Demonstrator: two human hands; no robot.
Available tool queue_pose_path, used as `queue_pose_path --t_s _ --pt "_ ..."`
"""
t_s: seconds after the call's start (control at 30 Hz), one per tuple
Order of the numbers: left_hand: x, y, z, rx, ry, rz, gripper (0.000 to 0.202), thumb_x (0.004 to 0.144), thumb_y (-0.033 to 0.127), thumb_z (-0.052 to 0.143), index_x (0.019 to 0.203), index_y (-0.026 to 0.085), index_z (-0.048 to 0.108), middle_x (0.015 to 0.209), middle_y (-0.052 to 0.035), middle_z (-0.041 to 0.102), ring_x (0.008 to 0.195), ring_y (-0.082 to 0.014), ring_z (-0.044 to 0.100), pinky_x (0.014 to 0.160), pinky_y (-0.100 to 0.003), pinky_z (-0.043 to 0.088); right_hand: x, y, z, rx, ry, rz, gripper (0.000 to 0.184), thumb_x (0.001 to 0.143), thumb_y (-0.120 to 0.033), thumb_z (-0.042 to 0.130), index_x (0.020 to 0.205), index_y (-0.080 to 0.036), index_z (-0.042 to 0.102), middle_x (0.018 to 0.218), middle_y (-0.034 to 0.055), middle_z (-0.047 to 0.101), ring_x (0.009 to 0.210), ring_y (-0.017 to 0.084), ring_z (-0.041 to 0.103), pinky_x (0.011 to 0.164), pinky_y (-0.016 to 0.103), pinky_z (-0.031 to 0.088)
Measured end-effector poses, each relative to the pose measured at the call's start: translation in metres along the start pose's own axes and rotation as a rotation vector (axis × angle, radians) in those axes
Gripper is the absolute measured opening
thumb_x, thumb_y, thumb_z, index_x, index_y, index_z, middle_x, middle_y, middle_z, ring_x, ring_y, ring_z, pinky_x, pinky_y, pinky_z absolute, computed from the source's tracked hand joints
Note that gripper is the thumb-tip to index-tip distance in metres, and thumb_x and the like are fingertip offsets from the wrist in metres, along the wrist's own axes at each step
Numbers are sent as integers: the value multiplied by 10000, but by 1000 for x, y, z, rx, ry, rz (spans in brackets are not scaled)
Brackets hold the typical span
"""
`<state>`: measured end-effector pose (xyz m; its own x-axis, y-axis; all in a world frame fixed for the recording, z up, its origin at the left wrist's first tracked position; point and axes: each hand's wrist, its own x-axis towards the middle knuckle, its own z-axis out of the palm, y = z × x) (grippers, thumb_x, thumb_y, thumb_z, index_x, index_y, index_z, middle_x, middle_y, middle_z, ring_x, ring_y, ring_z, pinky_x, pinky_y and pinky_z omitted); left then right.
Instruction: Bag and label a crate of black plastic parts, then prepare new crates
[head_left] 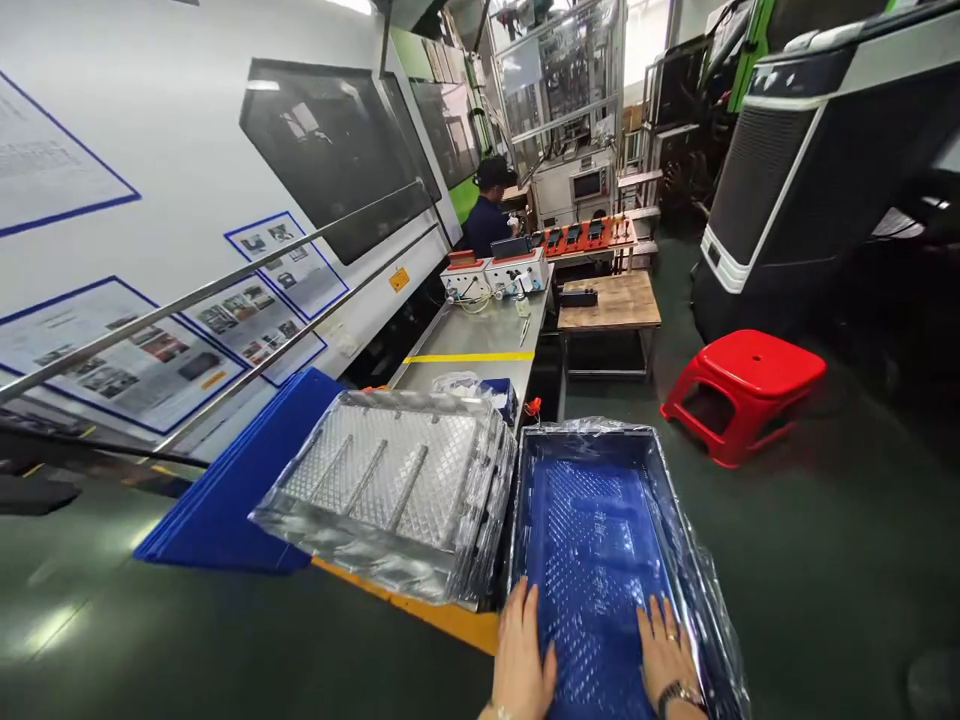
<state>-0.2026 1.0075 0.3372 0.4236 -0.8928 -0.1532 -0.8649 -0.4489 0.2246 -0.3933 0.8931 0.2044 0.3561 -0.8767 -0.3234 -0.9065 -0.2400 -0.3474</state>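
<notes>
A blue plastic crate (660, 470) lined with a clear plastic bag sits right in front of me. A clear embossed tray sheet (592, 560) lies flat inside it. My left hand (521, 660) rests flat on the near left of the sheet, fingers stretched out. At the near right of the sheet my right hand (664, 650) presses down, fingers spread, with a ring and a wristwatch on it. To the left of the crate stands a stack of clear plastic trays (397, 490).
Blue flat panels (232, 500) lean by the white machine wall at left. A steel workbench (480, 345) runs ahead, a person in dark clothes (487, 215) at its far end. Beyond stand a wooden table (611, 300), a red stool (739, 385) and a black unit (810, 170).
</notes>
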Motion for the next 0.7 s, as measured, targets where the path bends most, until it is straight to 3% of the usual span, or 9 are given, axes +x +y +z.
queue_pose_path --t_s 0.1,0.2,0.3,0.4,0.47,0.53,0.63,0.7 --pt "41 0 34 21 -12 36 739 775 247 515 1458 139 253 1565 -83 121 1435 -256 119 1171 -412 228 29 12 23 -134 -243 15 632 565 -167 504 1176 -257 641 1425 37 435 1377 278 239 1122 481 235" --pt "74 -15 87 66 -101 -4 826 751 346 580 1455 95 227 1556 -147 69 1427 -319 60 1161 -456 228 57 11 26 -161 -328 43 582 664 -216 490 1235 -220 603 1396 57 471 1346 290 325 1078 467 318" --pt "96 -32 147 174 -182 -76 734 784 313 546 1430 80 285 1531 -167 170 1416 -326 98 1160 -473 221 85 -2 19 -146 -108 4 542 829 -353 359 1326 -199 513 1453 63 394 1371 250 288 1079 411 313" --pt "112 -42 193 217 -232 -198 565 828 177 437 1382 78 389 1480 -173 316 1391 -288 250 1155 -441 251 111 -12 28 -162 206 30 590 855 -428 311 1333 -128 483 1503 134 279 1395 286 214 1092 433 268" --pt "118 -43 209 159 -240 -272 579 806 152 443 1371 34 397 1466 -199 335 1376 -293 294 1151 -405 269 126 -6 54 -211 261 72 606 824 -415 355 1308 -76 488 1492 190 268 1392 335 196 1101 482 228" --pt "119 -42 218 93 -181 -282 687 755 160 501 1404 15 324 1502 -197 259 1397 -312 233 1160 -394 255 141 12 94 -251 230 57 615 776 -380 411 1296 -61 489 1476 205 289 1393 358 174 1110 508 198" --pt "116 -39 233 54 -77 -252 806 719 171 541 1458 110 225 1553 -141 105 1424 -340 107 1160 -483 236 159 42 156 -268 178 26 641 714 -351 458 1300 -92 485 1472 177 307 1403 346 151 1109 496 221" --pt "117 -43 247 44 -109 -235 787 738 193 538 1460 137 231 1556 -140 75 1426 -351 76 1150 -526 229 166 54 182 -263 186 13 628 727 -362 441 1298 -105 489 1485 166 284 1409 333 131 1103 488 238"
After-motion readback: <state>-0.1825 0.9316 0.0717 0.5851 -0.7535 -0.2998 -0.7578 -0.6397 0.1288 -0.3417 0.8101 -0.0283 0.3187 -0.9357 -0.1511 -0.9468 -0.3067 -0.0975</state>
